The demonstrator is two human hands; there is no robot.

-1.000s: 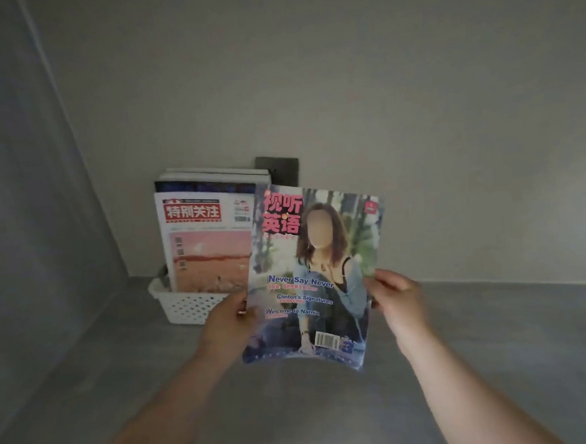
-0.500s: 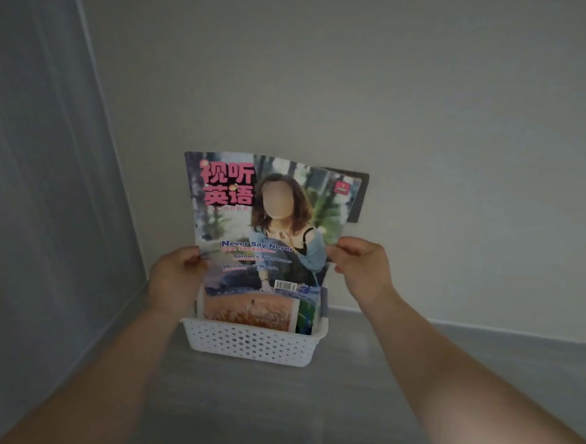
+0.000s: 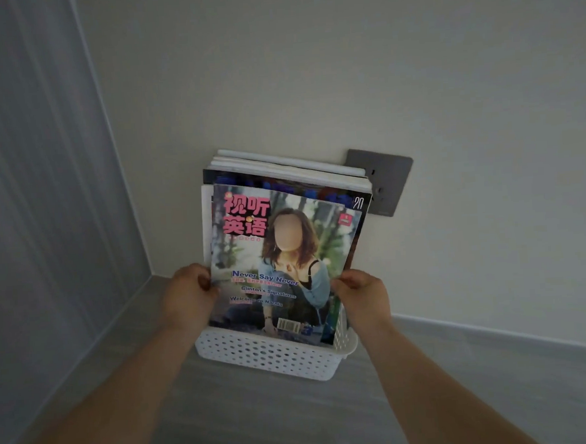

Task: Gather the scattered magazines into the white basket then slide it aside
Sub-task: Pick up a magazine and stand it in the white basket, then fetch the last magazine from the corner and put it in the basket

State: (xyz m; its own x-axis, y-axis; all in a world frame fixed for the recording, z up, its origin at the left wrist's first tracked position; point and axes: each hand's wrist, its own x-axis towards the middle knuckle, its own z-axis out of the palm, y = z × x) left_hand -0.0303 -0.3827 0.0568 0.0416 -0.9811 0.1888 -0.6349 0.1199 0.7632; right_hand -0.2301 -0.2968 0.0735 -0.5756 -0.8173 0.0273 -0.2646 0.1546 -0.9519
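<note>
A glossy magazine with pink Chinese title characters and a seated woman on its cover (image 3: 287,256) stands nearly upright, its lower edge dipped behind the front wall of a white perforated plastic basket (image 3: 269,357). Whether that edge touches the basket's bottom cannot be told. The left hand (image 3: 190,296) grips the magazine's left edge low down, with the thumb (image 3: 204,280) pressed on the cover and the other fingers curled out of sight behind it. The right hand (image 3: 363,294) pinches the right edge at about the same height, its thumb (image 3: 343,282) on the cover's margin.

Just behind the held magazine, a stack of further upright magazines with white and dark blue top edges (image 3: 281,169) fills the back of the basket and leans towards the pale wall (image 3: 413,77). Their tops rise above the front cover.

The basket sits on the grey table (image 3: 262,422) near its back left corner, close to the back edge where the table meets the wall. A dark grey square socket plate (image 3: 385,182) is fixed to the wall, partly hidden behind the stack's upper right corner. A grey ribbed side panel (image 3: 41,168) runs along the table's left edge.
</note>
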